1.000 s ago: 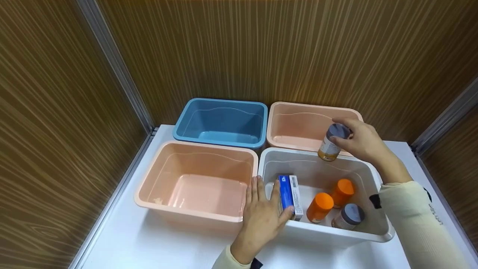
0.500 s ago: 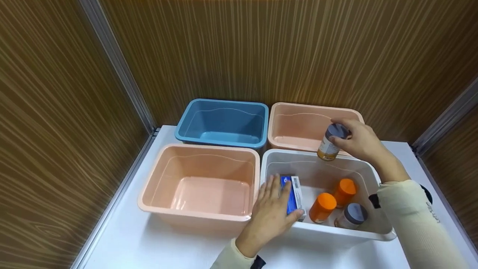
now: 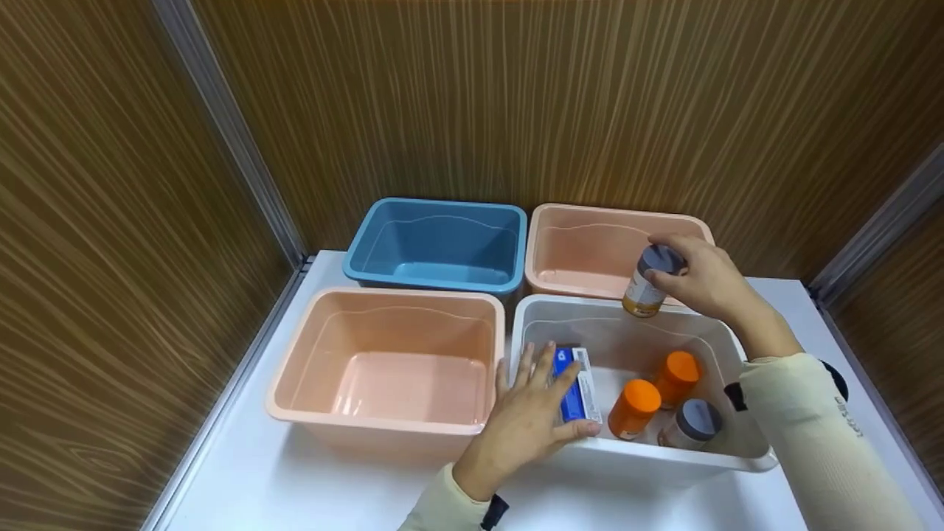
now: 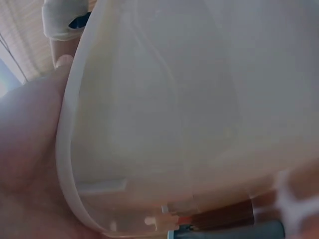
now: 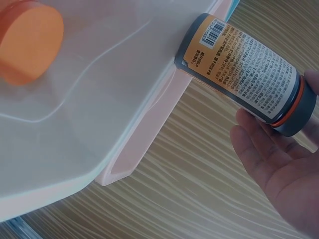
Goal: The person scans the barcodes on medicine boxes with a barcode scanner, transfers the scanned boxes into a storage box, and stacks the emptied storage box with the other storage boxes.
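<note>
My right hand point(image 3: 700, 276) grips a pill bottle point(image 3: 643, 295) by its grey cap, above the far rim of the white bin point(image 3: 634, 450). In the right wrist view the bottle point(image 5: 244, 69) shows an orange and white label with a barcode. With fingers spread, my left hand point(image 3: 520, 428) rests at the white bin's near left corner. Beside its fingers a blue and white box point(image 3: 579, 387) stands in that bin. Two orange-capped bottles, one in front point(image 3: 634, 409) and one behind point(image 3: 677, 376), share the bin with a grey-capped bottle point(image 3: 691, 424).
A pink bin point(image 3: 383, 424) stands left of the white one. Behind are a blue bin point(image 3: 435, 284) and another pink bin point(image 3: 619, 214). All sit on a white table point(image 3: 236, 487), with wood-patterned panels point(image 3: 442, 96) at the back and sides.
My left hand's fingers have spread wider, and its thumb has shifted slightly right along the white bin's rim. The right hand holds the bottle in nearly the same place.
</note>
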